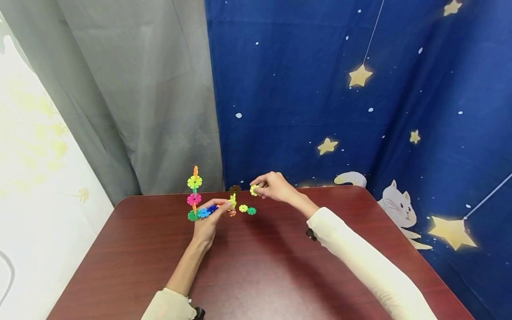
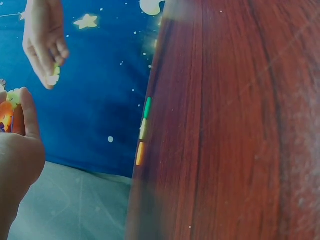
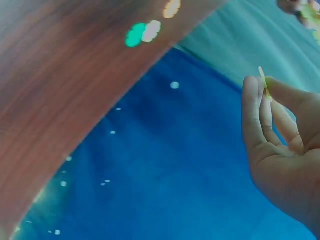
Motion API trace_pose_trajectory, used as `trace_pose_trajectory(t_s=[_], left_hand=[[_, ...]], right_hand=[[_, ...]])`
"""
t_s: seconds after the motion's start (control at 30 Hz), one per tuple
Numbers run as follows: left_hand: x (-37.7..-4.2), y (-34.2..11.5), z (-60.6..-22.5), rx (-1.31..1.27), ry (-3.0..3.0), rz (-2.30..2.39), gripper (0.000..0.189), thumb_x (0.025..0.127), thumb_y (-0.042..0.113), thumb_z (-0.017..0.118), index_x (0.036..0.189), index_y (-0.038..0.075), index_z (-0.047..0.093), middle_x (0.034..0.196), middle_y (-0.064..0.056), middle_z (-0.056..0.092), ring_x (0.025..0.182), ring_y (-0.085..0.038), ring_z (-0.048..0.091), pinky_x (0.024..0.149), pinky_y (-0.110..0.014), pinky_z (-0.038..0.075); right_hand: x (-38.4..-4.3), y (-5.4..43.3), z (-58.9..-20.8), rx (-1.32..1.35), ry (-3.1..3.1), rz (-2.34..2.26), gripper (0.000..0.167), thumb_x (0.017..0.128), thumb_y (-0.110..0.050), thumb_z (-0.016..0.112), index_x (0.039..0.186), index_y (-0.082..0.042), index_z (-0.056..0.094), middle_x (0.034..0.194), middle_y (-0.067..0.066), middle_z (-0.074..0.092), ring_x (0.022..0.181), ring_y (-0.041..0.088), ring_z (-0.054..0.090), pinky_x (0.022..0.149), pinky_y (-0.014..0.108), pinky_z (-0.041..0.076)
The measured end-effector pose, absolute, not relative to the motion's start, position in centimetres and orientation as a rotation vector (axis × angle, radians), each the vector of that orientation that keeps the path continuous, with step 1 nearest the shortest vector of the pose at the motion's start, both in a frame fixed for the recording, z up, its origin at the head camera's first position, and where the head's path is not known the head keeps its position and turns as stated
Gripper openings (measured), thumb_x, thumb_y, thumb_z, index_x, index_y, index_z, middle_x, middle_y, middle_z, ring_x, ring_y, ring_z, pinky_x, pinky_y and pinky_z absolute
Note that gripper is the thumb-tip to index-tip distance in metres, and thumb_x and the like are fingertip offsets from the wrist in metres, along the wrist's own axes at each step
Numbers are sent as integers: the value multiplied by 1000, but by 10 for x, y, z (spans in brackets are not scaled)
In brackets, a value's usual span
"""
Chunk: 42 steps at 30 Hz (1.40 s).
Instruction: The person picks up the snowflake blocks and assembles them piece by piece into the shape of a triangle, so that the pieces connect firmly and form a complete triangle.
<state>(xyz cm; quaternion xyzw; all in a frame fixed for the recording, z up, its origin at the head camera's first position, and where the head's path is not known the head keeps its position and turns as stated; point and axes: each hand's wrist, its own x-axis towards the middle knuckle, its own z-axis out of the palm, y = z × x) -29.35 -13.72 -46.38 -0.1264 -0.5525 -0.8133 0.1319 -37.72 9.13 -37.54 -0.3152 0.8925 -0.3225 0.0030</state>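
My left hand [image 1: 206,229] grips a joined chain of notched plastic flower discs [image 1: 194,199]. Its left part rises as an upright column in green, orange, pink, teal and yellow. Blue discs [image 1: 204,213] run across the palm to a yellow-green disc [image 1: 233,201] at the fingertips. A dark brown disc [image 1: 234,190] shows just beyond them; whether it is joined cannot be told. To the right, raised above the table's far edge, my right hand [image 1: 277,186] pinches a single yellow disc [image 1: 254,190] between thumb and fingers. That disc is apart from the chain.
On the reddish-brown table [image 1: 256,275], near its far edge, lie a loose yellow disc [image 1: 243,208], a green disc [image 1: 251,211] and an orange disc [image 3: 172,8]. Behind hang a grey curtain [image 1: 140,89] and a blue starry curtain [image 1: 288,89].
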Motion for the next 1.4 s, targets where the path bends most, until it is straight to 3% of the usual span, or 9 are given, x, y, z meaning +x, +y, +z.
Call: trace_pose_trajectory(t_s=[0.17,0.33,0.57,0.8,0.93,1.17,1.4], left_hand=[[-294,-137,-464,-377,-1602,-2350,27,95,1,74,108,-20,66,95,-10,78,79,-25,77,87,-42,61],[-295,-138,-465,-357,-1609,-2348,26,94,3,76,108,-18,67,95,-11,78,82,-35,77,89,-43,61],[-294,-139,-464,-361,-1623,-2330,26,95,3,75,108,-18,67,95,-11,78,84,-38,76,87,-40,61],[-294,-139,-463,-371,-1613,-2316,27,94,3,75,109,-19,67,96,-11,79,82,-27,78,90,-48,59],[-293,-139,-463,-354,-1634,-2295,27,94,5,77,108,-17,69,95,-10,79,81,-26,78,90,-43,60],[-292,-139,-463,-352,-1623,-2294,27,93,5,77,107,-17,69,94,-10,79,79,-24,78,91,-48,60],[-292,-138,-461,-358,-1628,-2291,26,93,4,78,107,-17,69,97,-10,78,81,-24,78,93,-50,58]], right_hand=[[-372,85,-359,-1010,2795,-1057,21,97,-9,73,118,-4,77,86,8,79,69,12,74,64,23,60],[-366,81,-345,-1046,2793,-1054,21,99,-11,72,119,-7,77,90,8,79,71,15,74,66,24,60],[-358,77,-329,-1062,2799,-1089,17,98,-12,73,115,-10,76,88,2,78,70,13,72,64,26,59],[-350,71,-315,-1051,2806,-1072,18,99,-16,72,115,-11,79,85,-2,78,71,16,73,59,26,54],[-344,67,-307,-1053,2789,-1081,18,99,-16,72,115,-12,80,90,-2,79,72,15,74,56,27,54],[-335,59,-299,-1023,2752,-1116,18,98,-14,74,114,-9,81,95,0,80,75,18,77,65,33,62],[-335,55,-299,-1011,2767,-1088,17,96,-12,75,112,-8,81,94,0,80,68,8,74,61,26,59]])
